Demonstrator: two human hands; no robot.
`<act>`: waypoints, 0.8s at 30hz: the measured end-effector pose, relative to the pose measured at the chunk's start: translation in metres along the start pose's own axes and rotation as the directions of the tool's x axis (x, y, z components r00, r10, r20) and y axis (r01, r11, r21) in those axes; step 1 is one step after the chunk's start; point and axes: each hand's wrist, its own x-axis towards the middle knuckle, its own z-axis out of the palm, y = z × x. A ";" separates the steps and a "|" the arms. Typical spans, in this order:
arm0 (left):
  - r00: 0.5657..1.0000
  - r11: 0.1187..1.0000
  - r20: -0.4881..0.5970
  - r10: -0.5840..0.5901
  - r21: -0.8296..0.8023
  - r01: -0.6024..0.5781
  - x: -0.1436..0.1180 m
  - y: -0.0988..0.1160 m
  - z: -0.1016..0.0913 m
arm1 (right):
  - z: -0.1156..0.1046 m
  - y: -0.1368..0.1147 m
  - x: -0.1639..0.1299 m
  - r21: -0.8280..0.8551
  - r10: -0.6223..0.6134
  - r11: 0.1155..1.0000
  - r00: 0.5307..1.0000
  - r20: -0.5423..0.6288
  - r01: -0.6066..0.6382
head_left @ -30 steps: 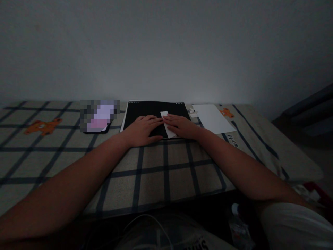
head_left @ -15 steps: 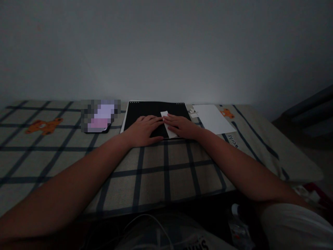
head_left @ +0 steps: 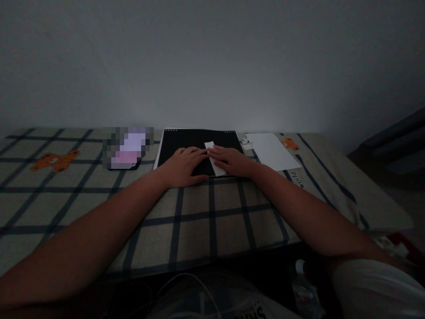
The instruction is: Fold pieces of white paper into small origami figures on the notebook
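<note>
A narrow white strip of paper (head_left: 218, 170) lies on a black sheet (head_left: 195, 138) that has small white marks along its far edge. My left hand (head_left: 184, 166) rests flat on the black sheet, its fingertips reaching the strip's left edge. From the other side, my right hand (head_left: 234, 160) lies across the strip with its fingers stretched out, covering part of it. The fingertips of both hands meet near the strip's upper middle.
White paper (head_left: 274, 152) lies to the right, beside small white scraps (head_left: 246, 143). A phone (head_left: 129, 150), partly pixelated, is on the left. A checked cloth (head_left: 195, 208) covers the table against a grey wall. Below the edge are a plastic bottle (head_left: 305, 292) and a white cable (head_left: 202, 283).
</note>
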 end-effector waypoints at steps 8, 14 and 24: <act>0.998 0.998 -0.011 0.064 0.025 -0.064 0.000 0.000 -0.003 | 0.001 0.001 0.000 0.006 -0.009 1.000 1.000 -0.014 0.009; 0.998 0.998 0.003 0.060 0.016 -0.060 0.001 -0.002 -0.005 | -0.002 -0.003 0.000 0.025 0.008 1.000 1.000 -0.004 -0.007; 0.993 0.993 -0.026 0.115 0.035 -0.114 -0.001 0.000 -0.007 | -0.001 -0.009 -0.004 0.026 0.056 0.998 0.997 -0.054 -0.055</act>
